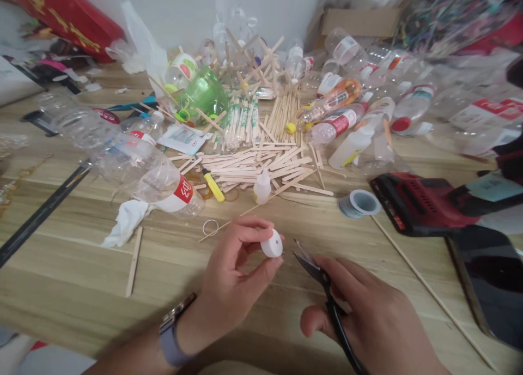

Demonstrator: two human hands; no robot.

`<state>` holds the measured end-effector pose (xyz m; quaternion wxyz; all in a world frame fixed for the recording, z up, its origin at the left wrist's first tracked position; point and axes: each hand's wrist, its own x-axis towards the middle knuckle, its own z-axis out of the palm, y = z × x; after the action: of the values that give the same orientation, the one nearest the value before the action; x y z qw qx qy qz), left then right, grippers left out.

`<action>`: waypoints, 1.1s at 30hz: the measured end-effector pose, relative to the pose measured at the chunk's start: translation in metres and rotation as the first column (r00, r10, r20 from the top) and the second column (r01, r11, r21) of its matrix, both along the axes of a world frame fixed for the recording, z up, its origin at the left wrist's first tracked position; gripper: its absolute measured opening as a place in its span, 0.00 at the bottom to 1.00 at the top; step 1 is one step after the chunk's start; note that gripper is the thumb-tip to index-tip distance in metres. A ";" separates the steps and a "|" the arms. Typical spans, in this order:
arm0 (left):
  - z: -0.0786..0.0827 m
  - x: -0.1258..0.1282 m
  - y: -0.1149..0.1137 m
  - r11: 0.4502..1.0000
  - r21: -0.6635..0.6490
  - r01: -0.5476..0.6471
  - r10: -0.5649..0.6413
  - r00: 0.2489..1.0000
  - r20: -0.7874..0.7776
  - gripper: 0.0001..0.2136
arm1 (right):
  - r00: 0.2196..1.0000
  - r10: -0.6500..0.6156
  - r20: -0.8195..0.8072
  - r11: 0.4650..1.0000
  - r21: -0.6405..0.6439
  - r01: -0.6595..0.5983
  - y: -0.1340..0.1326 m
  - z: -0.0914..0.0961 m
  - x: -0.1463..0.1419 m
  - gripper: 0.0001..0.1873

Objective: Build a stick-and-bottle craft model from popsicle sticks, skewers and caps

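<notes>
My left hand (pixel 232 277) pinches a small white bottle cap (pixel 272 243) with a hole in its face, held just above the wooden table (pixel 171 266). A watch sits on that wrist. Just right of it, my right hand (pixel 368 315) grips black scissors (pixel 318 277), whose slightly parted tips point up-left toward the cap, a short gap away.
Behind the hands lie a pile of flat wooden sticks (pixel 253 168), a small glue bottle (pixel 262 187), a yellow marker (pixel 213 185), a rubber band (pixel 210 227), a tape roll (pixel 362 203), several clear plastic bottles (pixel 139 168) and a red power tool (pixel 420 203). A phone (pixel 490 282) rests at right.
</notes>
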<state>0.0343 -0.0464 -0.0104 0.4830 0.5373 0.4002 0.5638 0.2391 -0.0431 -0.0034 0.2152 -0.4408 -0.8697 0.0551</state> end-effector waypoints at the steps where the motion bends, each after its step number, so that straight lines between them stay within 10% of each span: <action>1: -0.002 0.000 -0.001 1.000 0.024 -0.020 0.021 0.999 -0.047 0.15 | 1.000 -0.005 -0.004 1.000 -0.005 0.005 -0.001 0.000 0.000 0.26; 25: 0.004 -0.003 0.000 0.799 0.600 0.038 0.399 0.713 -0.577 0.14 | 0.997 0.005 -0.074 0.999 -0.039 -0.008 -0.007 0.008 -0.014 0.30; 33: 0.003 -0.001 -0.004 0.861 0.508 -0.031 0.346 0.767 -0.540 0.13 | 0.999 0.000 -0.032 1.000 0.026 0.001 -0.008 0.005 -0.011 0.29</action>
<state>0.0330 -0.0504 -0.0073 0.1199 0.7466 0.4397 0.4846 0.2280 -0.0515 0.0016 0.2349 -0.4374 -0.8665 0.0510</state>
